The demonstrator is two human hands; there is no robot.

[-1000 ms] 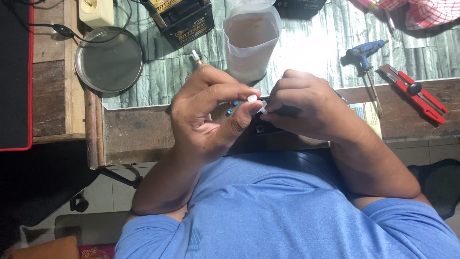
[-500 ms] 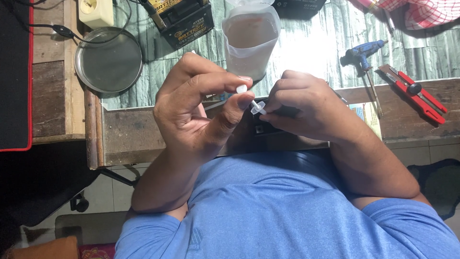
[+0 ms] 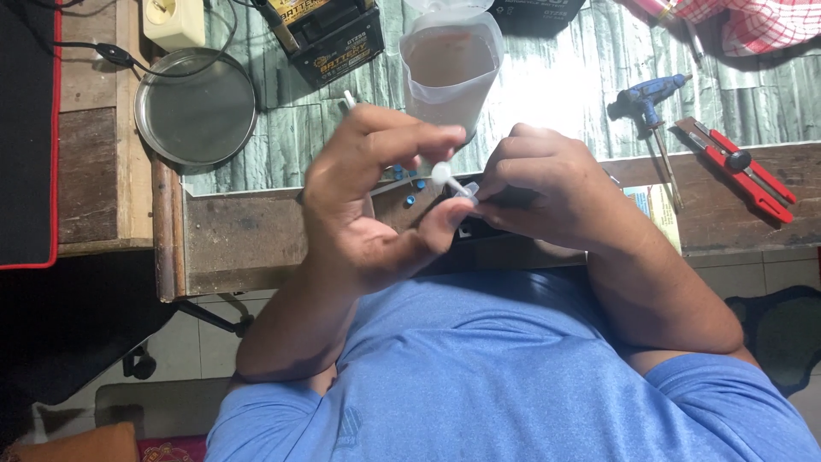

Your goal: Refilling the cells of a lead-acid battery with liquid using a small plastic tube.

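White plastic, small and round-headed on a short stem, the piece sits between the two hands above the near edge of the wooden workbench. Left hand is raised with the palm turned to the camera, fingers loosely curled and spread; its thumb tip rests just under the white piece, and whether the forefinger touches the head cannot be told. Right hand is closed into a pinch, fingertips pressed together on the stem end of the white piece and on a dark object beneath it (the dark object is mostly hidden by the hand and cannot be identified). Several small blue caps lie on the bench just behind the left hand. Farther off, a translucent plastic jug stands between the hands, on a grey-green mat. To the far left lies a round metal dish, with a black battery beside it. On the right, well apart from the hands, lie a blue-handled screwdriver and a red-handled cutter. Blue shirt fills the near part of the view
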